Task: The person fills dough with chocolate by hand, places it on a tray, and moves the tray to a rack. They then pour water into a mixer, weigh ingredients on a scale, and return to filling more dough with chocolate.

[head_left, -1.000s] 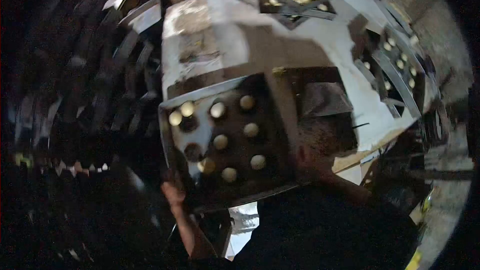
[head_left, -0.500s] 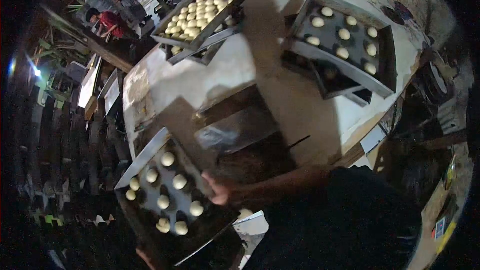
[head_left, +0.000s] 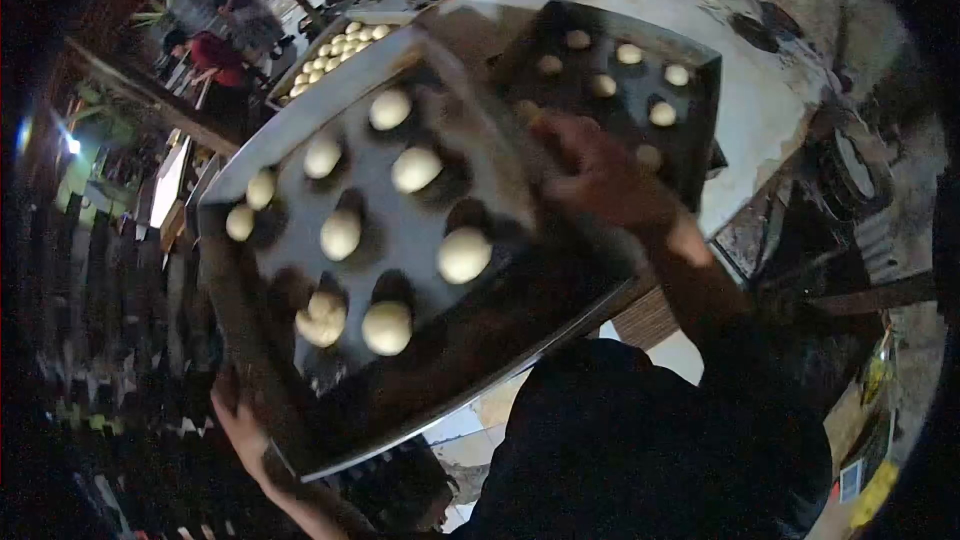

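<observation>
A metal tray (head_left: 300, 118) is up in front of the body, tilted, with both hands apart and clamped on its walls. The left hand (head_left: 243, 432) grips the outside near the corner at seven o'clock; the right hand (head_left: 600, 172) holds the wall at two o'clock, its fingertips partly hard to make out. Holding opposite sides probably shares the weight and keeps the dough balls (head_left: 465, 255) from rolling. Most sit spaced out — likely so they don't stick — though two lie close together at the tray's nine o'clock side, and one near six o'clock looks lumpy.

At one o'clock, a second tray (head_left: 640, 28) of spaced balls rests on the table (head_left: 755, 90), partly behind the right hand. A fuller tray (head_left: 375, 16) shows at eleven o'clock, its balls packed tightly, perhaps to save room. Beyond it, a person in red (head_left: 218, 55) leans forward.
</observation>
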Tool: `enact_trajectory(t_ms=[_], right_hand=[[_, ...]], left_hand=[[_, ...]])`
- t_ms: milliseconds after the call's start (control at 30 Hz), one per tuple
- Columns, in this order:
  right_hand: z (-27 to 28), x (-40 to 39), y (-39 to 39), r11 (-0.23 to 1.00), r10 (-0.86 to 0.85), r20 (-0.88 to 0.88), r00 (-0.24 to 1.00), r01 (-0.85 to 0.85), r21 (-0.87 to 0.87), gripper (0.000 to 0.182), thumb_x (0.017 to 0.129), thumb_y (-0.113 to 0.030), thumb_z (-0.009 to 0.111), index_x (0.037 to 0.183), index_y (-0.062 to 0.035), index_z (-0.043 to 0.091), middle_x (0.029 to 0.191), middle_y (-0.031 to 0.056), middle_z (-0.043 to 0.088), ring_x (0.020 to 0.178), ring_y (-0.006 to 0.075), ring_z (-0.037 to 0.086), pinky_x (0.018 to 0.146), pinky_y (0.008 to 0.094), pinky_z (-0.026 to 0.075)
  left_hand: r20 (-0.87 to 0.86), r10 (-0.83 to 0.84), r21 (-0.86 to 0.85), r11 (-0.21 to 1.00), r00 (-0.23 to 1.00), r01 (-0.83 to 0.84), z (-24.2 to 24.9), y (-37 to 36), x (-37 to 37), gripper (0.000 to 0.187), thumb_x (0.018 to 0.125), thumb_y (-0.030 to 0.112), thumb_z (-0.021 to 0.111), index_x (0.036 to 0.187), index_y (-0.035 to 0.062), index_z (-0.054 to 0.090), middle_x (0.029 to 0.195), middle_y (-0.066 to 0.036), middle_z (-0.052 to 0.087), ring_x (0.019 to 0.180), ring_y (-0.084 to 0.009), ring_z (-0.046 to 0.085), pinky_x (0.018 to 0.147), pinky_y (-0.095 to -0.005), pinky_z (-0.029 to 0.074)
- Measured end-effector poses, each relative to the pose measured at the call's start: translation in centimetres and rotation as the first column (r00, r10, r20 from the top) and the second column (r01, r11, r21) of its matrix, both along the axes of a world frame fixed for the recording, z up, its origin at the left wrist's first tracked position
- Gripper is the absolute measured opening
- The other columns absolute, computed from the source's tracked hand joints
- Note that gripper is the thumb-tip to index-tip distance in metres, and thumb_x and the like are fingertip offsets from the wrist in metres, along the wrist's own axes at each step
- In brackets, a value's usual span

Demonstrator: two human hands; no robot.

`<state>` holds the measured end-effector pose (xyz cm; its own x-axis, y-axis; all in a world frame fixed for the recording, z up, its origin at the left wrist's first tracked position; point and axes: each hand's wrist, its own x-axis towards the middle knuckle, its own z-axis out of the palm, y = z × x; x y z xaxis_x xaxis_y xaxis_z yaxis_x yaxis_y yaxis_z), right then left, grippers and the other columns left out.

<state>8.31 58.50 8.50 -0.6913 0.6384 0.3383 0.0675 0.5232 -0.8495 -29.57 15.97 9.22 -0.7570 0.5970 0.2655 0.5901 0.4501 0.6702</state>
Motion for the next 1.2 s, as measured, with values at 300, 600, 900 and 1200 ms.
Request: enact_trajectory(t_ms=[300, 600, 900, 1200], right_hand=[[-3.5, 19.6, 13.2, 0.860, -0.433, 0.022, 0.901, 0.420, -0.290, 0.063, 0.065, 0.003, 0.060, 0.127, -0.0020, 0.048, 0.120, 0.0068, 0.053, 0.110, 0.0198, 0.050, 0.090, 0.0313, 0.043], [-7.9, 28.0, 27.4, 0.952, -0.256, 0.191, 0.948, 0.281, -0.119, 0.035, 0.068, -0.004, 0.062, 0.101, -0.0072, 0.051, 0.095, 0.0000, 0.049, 0.090, 0.0133, 0.047, 0.084, 0.0266, 0.038], [-3.3, 23.5, 28.0, 0.879, -0.432, 0.220, 0.875, 0.353, 0.319, 0.020, 0.086, -0.009, 0.060, 0.104, -0.0037, 0.051, 0.092, 0.0068, 0.054, 0.088, 0.0167, 0.053, 0.081, 0.0298, 0.042], [-8.8, 5.0, 29.1, 0.821, 0.169, 0.298, 0.939, -0.301, 0.485, 0.035, 0.086, -0.029, 0.060, 0.114, -0.0079, 0.058, 0.113, 0.0169, 0.058, 0.108, 0.0291, 0.057, 0.089, 0.0377, 0.048]], left_hand=[[0.075, -0.476, 0.286, 0.852, 0.876, 0.439, -3.2, 32.2, 14.5, 0.020, 0.085, 0.009, 0.052, 0.098, -0.0039, 0.061, 0.083, -0.010, 0.065, 0.078, -0.0140, 0.055, 0.072, -0.0300, 0.045], [0.176, -0.481, 0.285, 0.860, 0.859, 0.423, -8.0, 47.2, 22.2, 0.017, 0.084, 0.011, 0.056, 0.090, -0.0046, 0.061, 0.071, -0.013, 0.061, 0.068, -0.0146, 0.054, 0.064, -0.0318, 0.045], [-0.257, -0.466, -0.166, 0.884, 0.846, 0.437, -2.1, 49.2, 26.2, 0.055, 0.073, 0.007, 0.065, 0.125, 0.0027, 0.048, 0.114, -0.020, 0.053, 0.107, -0.0340, 0.052, 0.089, -0.0417, 0.045], [-0.035, -0.860, -0.436, 0.472, 0.510, 0.766, -5.6, 53.1, 27.2, 0.060, 0.070, 0.001, 0.061, 0.129, 0.0083, 0.051, 0.120, -0.019, 0.051, 0.120, -0.0364, 0.043, 0.106, -0.0440, 0.033]])
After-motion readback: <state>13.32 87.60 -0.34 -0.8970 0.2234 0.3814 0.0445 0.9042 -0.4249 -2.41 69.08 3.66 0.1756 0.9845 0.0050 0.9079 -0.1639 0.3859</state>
